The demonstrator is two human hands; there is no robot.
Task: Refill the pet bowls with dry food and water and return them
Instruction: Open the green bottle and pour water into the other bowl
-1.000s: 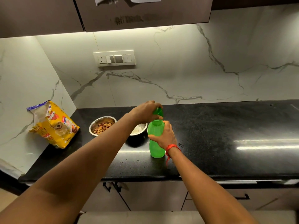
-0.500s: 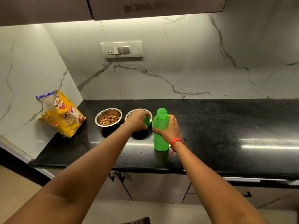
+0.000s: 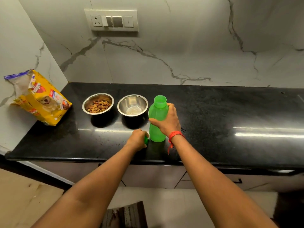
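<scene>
Two steel bowls stand side by side on the black counter (image 3: 213,112). The left bowl (image 3: 98,103) holds brown kibble. The right bowl (image 3: 132,105) holds no kibble. Just right of it stands a green bottle (image 3: 157,111), upright and uncapped. My right hand (image 3: 167,121) is wrapped around the bottle's middle. My left hand (image 3: 137,139) rests low on the counter beside the bottle's base, closed on the green cap (image 3: 145,140), which only peeks out.
A yellow dog food bag (image 3: 39,97), torn open at the top, leans in the left corner against the marble wall. A switch panel (image 3: 113,19) sits on the backsplash. Cabinet drawers (image 3: 230,180) run below the counter's front edge.
My left hand took the cap off the bottle and carried it down to the counter in front of the bowls. The bottle's mouth now stands bare. The camera tilted downward.
</scene>
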